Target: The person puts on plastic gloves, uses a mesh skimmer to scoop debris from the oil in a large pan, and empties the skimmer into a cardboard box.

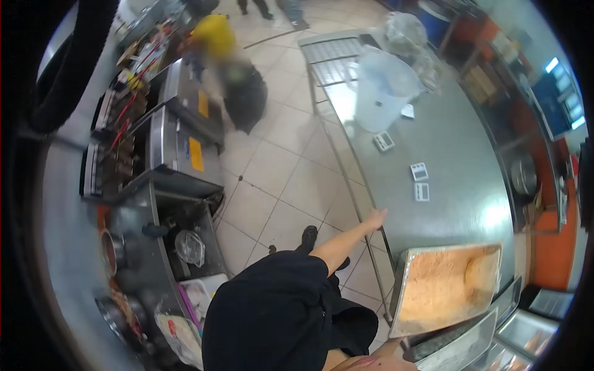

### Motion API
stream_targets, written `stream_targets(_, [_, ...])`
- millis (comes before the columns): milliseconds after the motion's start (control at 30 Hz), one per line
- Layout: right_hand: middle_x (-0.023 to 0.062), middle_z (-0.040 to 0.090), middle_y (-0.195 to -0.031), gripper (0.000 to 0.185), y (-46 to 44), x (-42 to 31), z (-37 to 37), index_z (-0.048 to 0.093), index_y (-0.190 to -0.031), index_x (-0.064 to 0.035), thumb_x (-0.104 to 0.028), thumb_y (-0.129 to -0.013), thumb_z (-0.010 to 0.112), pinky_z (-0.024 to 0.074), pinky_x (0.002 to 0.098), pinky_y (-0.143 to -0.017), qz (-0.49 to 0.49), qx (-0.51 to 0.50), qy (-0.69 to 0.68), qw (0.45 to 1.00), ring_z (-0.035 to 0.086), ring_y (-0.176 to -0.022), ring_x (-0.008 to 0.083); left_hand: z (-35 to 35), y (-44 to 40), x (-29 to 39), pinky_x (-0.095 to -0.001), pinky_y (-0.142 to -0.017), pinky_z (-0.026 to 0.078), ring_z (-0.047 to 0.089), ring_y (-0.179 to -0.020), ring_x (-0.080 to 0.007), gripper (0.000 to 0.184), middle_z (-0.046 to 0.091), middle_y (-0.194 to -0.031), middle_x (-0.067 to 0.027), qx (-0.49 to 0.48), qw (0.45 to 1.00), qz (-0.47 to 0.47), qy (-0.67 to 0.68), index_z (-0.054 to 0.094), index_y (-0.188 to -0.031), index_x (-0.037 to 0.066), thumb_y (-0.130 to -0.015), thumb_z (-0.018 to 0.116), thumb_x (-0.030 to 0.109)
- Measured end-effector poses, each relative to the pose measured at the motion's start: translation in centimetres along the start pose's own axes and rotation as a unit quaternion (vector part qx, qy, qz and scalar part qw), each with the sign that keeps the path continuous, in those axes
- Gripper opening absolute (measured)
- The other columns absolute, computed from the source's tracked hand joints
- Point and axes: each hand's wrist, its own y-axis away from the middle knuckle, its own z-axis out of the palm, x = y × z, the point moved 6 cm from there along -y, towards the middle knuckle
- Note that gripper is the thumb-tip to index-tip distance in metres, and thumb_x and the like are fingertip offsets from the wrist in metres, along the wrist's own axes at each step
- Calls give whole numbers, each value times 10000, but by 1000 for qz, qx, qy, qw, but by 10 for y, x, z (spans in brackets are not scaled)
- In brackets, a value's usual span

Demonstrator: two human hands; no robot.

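Dark and blurred, a band [74, 68] curves down the upper left of the view. Lower down, the person's black shirt [266, 309] fills the bottom middle, with one black shoe [309, 235] showing on the tiled floor [294, 173]. From the shirt, the left arm [343, 245] reaches out to the steel counter [458, 148], where the left grip [375, 219] is at the long edge; its fingers point over the top, but how far open it is cannot be told.

At the counter's near end sits the tray [407, 290], holding an orange-brown, crumbly layer. The right grip [385, 360] is low in the view, by the tray's bottom left corner; the frame cuts it off, so whether it has hold of anything cannot be told. Just below the tray is a second tray [476, 353] with something grey in it.

Farther up the counter lie three small white devices [383, 141], two of them close together, then a cloudy bucket [383, 93] and clear plastic bags [405, 29]. Across the floor, another person [213, 37] in yellow stands by steel units [185, 145] with orange labels.
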Motion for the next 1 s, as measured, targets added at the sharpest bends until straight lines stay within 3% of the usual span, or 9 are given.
stream_targets(167, [138, 538, -1219, 465, -15, -58, 78, 464, -1243, -24, -367, -931, 426, 470, 422, -882, -22, -40, 114, 992, 548, -1065, 291, -56, 29, 36, -394, -916, 421, 537, -1093, -313, 668, 580, -1100, -241, -235, 957, 49, -160, 473, -1230, -50, -873, 500, 514])
stream_targets(233, [138, 538, -1219, 468, -15, -82, 122, 462, -1244, -22, -368, -930, 429, 471, 422, -879, -34, -63, 170, 983, 549, -1063, 292, -102, -15, -16, -376, -898, 430, 545, -1076, -288, 584, 598, -1107, -191, -132, 944, 189, -235, 523, -1196, -6, -870, 523, 479])
stream_targets(367, [138, 539, -1218, 475, -8, -110, 225, 458, -1247, -18, -369, -927, 436, 473, 421, -874, -60, -100, 250, 961, 551, -1060, 292, -293, 17, -104, -386, -873, 451, 557, -1060, -313, 397, 592, -1132, -175, 61, 990, 53, -113, 607, -1092, 24, -857, 554, 340])
stream_targets(400, [138, 539, -1217, 477, -2, -116, 254, 457, -1248, -17, -369, -926, 437, 474, 421, -872, -69, -114, 272, 953, 551, -1059, 292, -343, 5, -169, -430, -756, 480, 615, -877, -350, 440, 630, -968, -226, 138, 968, 138, -158, 624, -1000, 6, -827, 546, 404])
stream_targets(467, [139, 539, -1217, 481, 15, -126, 311, 455, -1249, -15, -370, -925, 441, 475, 421, -870, -86, -135, 310, 937, 552, -1057, 293, -437, 25, -269, -440, -769, 485, 606, -973, -342, 413, 610, -1065, -228, 150, 933, -104, -311, 637, -995, -13, -820, 530, 345])
stream_targets(567, [139, 540, -1216, 486, 43, -127, 403, 452, -1251, -12, -371, -923, 445, 477, 421, -866, -106, -169, 370, 907, 553, -1055, 293, -532, 139, -374, -428, -825, 475, 596, -1009, -339, 295, 629, -1073, -173, 339, 861, -365, -102, 670, -1014, 75, -793, 554, 232])
stream_targets(767, [139, 541, -1215, 498, 108, -47, 655, 446, -1255, -6, -374, -920, 455, 481, 421, -857, -118, -298, 551, 770, 555, -1050, 294, -614, 103, -469, -426, -815, 485, 609, -946, -363, 349, 637, -984, -197, 377, 879, -281, -83, 672, -936, 34, -757, 555, 310])
stream_targets(867, [139, 542, -1214, 504, 140, 18, 759, 443, -1257, -3, -375, -918, 460, 483, 421, -853, -113, -361, 657, 652, 556, -1047, 295, -639, 176, -286, -454, -762, 488, 615, -874, -390, 370, 626, -902, -260, 498, 843, -195, 61, 668, -875, -8, -777, 545, 327])
stream_targets(1000, [140, 542, -1213, 512, 173, 110, 853, 439, -1260, 1, -377, -915, 467, 485, 421, -848, -87, -420, 771, 471, 558, -1044, 295, -643, 117, -254, -447, -635, 507, 634, -722, -359, 179, 639, -756, -214, 486, 810, -212, 252, 663, -727, 17, -730, 568, 169])
